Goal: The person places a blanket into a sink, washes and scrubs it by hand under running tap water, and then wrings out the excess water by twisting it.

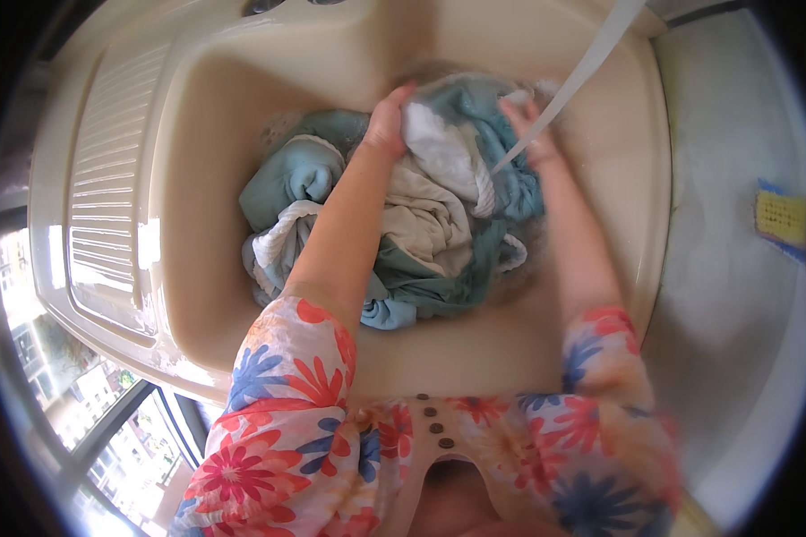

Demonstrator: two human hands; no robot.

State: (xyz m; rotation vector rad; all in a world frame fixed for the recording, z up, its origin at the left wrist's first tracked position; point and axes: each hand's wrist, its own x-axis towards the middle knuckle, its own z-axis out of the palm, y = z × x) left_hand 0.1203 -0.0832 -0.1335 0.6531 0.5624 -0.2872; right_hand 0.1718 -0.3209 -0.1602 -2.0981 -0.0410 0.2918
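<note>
A heap of wet cloth (426,228), teal, pale blue and off-white with twisted white cord trim, lies in the beige basin of a laundry sink (201,282). My left hand (388,122) grips a raised white fold at the far side of the heap; some of its fingers are hidden. Across from it, my right hand (532,134) rests against the teal cloth at the right, fingers partly spread and blurred by motion. Whether it grips is unclear. What looks like a stream of water (577,84) slants from the upper right onto the cloth between my hands. Suds show around the heap.
A ribbed washboard (111,181) is moulded into the sink's left side. Dark fittings (263,7) show at the far edge. To the right, a yellow and blue scrubbing brush or sponge (781,216) sits by a pale surface (719,154). Windows (134,456) are at lower left.
</note>
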